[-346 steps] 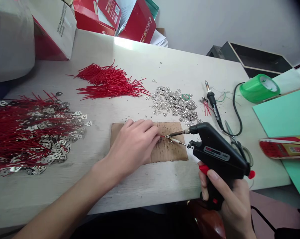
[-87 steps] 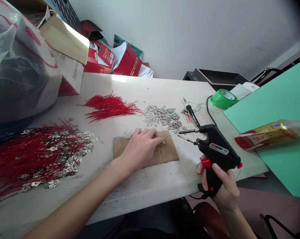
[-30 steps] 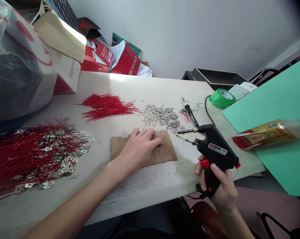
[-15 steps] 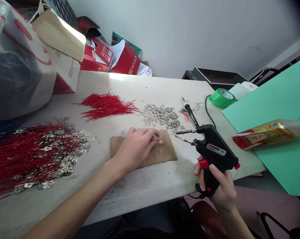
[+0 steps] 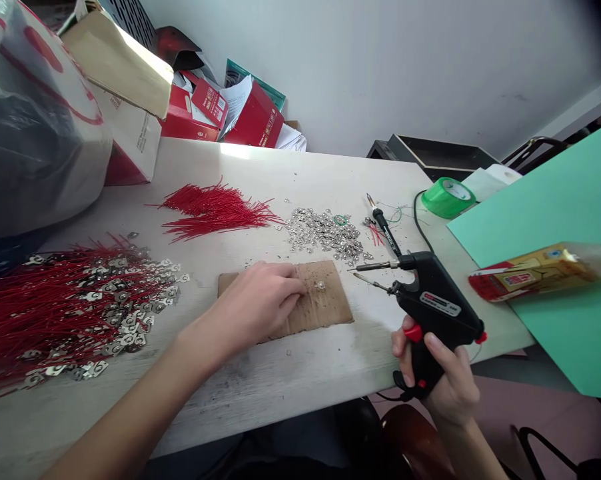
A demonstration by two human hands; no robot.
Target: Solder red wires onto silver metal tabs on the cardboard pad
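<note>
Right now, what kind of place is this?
It looks like a soldering workbench. The right hand holds a black soldering gun, and a pile of red wires and a heap of small metal pieces lie on the table.

The left hand (image 5: 265,297) and right hand (image 5: 450,387) are bare. Left forearm (image 5: 145,400) and right forearm (image 5: 475,447): likewise uncovered. Worn clothing (image 5: 280,443) is dark, black to blue-grey.

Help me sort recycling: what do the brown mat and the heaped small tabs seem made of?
Brown mat: matte, probably cardboard, given its tan colour and ragged edge. Heaped small tabs: shiny, likely metal, given their silvery glints; which metal is unclear.
</note>
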